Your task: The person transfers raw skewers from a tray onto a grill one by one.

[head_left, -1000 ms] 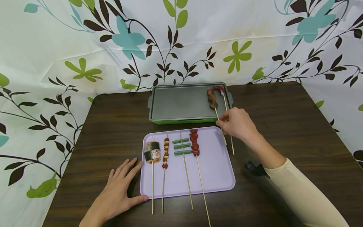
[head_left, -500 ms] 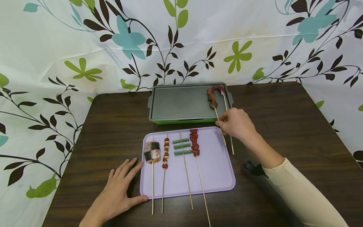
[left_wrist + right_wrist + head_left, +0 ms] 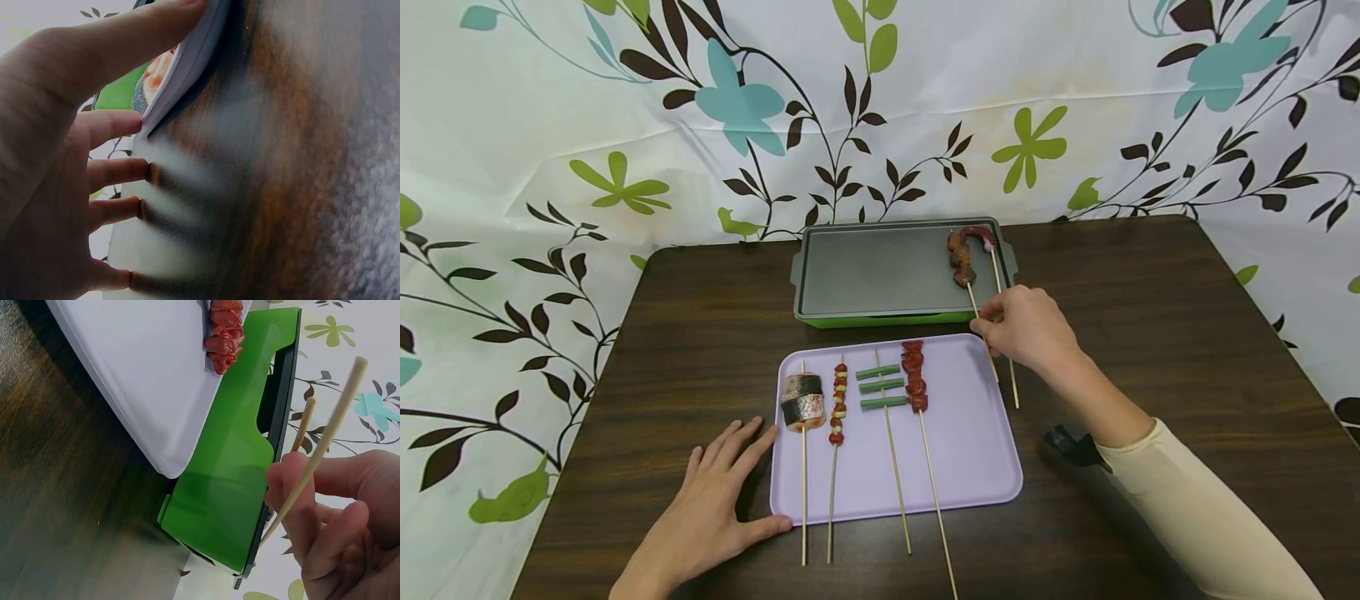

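In the head view my right hand [image 3: 1030,325] pinches the stick of a skewer of brown meat chunks [image 3: 961,260], whose meat lies on the right end of a grey griddle plate [image 3: 872,267]. Close beside it is a tentacle skewer [image 3: 981,237]; its bare stick [image 3: 328,434] passes in front of my fingers in the right wrist view. My left hand [image 3: 711,500] is spread at the left edge of a lilac tray [image 3: 970,458]. Its thumb and index finger touch the rim, and the other fingertips rest on the table [image 3: 281,187].
On the tray lie a skewer with dark-skinned fish [image 3: 803,402], a thin red-and-green skewer [image 3: 838,404], a green-stalk skewer [image 3: 882,387] and a red meat skewer [image 3: 914,375]. Their sticks overhang its front edge. Behind the griddle's green base [image 3: 231,444] hangs a patterned cloth [image 3: 925,108].
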Demonstrator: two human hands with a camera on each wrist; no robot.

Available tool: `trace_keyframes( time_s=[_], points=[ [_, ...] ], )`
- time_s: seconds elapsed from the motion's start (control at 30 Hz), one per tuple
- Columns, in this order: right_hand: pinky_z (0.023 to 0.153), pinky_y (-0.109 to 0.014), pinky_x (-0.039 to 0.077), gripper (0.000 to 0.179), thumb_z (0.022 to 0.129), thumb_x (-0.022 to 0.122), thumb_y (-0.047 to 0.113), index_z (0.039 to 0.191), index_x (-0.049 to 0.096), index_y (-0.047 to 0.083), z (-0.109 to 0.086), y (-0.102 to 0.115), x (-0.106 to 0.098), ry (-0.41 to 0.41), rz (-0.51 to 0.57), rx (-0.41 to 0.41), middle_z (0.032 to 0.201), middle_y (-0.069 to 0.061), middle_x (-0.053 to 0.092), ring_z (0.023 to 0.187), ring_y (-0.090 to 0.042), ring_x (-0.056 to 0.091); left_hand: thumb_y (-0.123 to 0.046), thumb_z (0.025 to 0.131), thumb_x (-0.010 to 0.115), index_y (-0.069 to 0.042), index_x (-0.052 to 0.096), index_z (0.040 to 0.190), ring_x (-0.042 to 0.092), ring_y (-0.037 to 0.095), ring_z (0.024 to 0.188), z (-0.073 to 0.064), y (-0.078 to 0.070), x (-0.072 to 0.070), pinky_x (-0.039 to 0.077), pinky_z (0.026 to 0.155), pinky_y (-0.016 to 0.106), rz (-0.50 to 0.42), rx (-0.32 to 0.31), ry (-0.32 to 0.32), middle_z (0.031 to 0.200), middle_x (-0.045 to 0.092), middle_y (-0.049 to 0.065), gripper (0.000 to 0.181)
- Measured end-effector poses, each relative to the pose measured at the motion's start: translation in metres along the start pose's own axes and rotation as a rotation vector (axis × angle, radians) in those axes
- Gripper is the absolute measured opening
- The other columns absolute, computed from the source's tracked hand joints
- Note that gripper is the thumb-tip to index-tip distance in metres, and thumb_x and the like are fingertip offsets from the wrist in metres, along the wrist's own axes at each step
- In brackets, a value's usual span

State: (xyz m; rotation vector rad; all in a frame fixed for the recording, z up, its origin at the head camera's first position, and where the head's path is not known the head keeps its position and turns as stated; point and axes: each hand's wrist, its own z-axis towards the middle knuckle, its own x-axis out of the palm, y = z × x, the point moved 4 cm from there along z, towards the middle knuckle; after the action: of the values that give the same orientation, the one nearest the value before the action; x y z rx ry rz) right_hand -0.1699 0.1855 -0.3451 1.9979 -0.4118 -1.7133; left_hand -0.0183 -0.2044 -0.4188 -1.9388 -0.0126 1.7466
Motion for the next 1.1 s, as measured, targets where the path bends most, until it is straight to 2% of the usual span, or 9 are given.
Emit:
trace_keyframes(
  time_s=[0.4,0.63,0.77,0.93,1.1],
  points=[
    [0.05,-0.033,0.044,0.024,0.091,0.069,0.023,0.103,0.075,0.003,-0.015,0.002,-0.017,-0.034,0.015,0.001,0.06,0.003,0.065,0.053,-0.013,0.062,-0.08,0.067,0.067,-0.026,0.038,0.152,0.024,0.04,0.142,0.0,0.0,0.0,0.021,0.096,0.077,0.006,-0.014,0.012,0.155,0.032,0.007,0.104],
    [0.055,-0.034,0.045,0.025,0.091,0.069,0.026,0.103,0.075,0.005,-0.032,0.003,-0.03,-0.055,0.035,-0.006,0.067,0.002,0.069,0.057,-0.011,0.065,-0.08,0.067,0.066,-0.027,0.038,0.152,0.024,0.04,0.142,0.0,0.0,0.0,0.021,0.096,0.077,0.01,-0.017,0.017,0.155,0.032,0.008,0.104],
    [0.053,-0.034,0.044,0.028,0.091,0.07,0.029,0.104,0.074,0.004,-0.045,0.005,-0.035,-0.055,0.049,-0.011,0.067,0.003,0.068,0.057,-0.009,0.065,-0.08,0.067,0.066,-0.027,0.038,0.152,0.023,0.039,0.142,-0.001,0.0,0.0,0.021,0.096,0.077,0.006,-0.018,0.016,0.155,0.032,0.007,0.104],
    [0.046,-0.032,0.04,0.023,0.09,0.072,0.027,0.1,0.076,0.006,-0.063,0.018,-0.029,-0.076,0.033,-0.081,0.061,0.006,0.063,0.049,-0.009,0.056,-0.08,0.067,0.067,-0.027,0.038,0.152,0.023,0.039,0.142,0.0,0.0,0.0,0.021,0.096,0.077,0.004,-0.017,0.017,0.155,0.032,0.007,0.104],
    [0.046,-0.028,0.041,0.018,0.086,0.077,0.023,0.095,0.077,0.008,-0.08,0.035,-0.014,-0.086,0.008,-0.163,0.06,0.011,0.059,0.048,-0.005,0.05,-0.08,0.067,0.067,-0.027,0.037,0.152,0.023,0.04,0.142,0.0,0.0,0.0,0.021,0.096,0.077,0.008,-0.019,0.022,0.155,0.032,0.007,0.105]
  ],
)
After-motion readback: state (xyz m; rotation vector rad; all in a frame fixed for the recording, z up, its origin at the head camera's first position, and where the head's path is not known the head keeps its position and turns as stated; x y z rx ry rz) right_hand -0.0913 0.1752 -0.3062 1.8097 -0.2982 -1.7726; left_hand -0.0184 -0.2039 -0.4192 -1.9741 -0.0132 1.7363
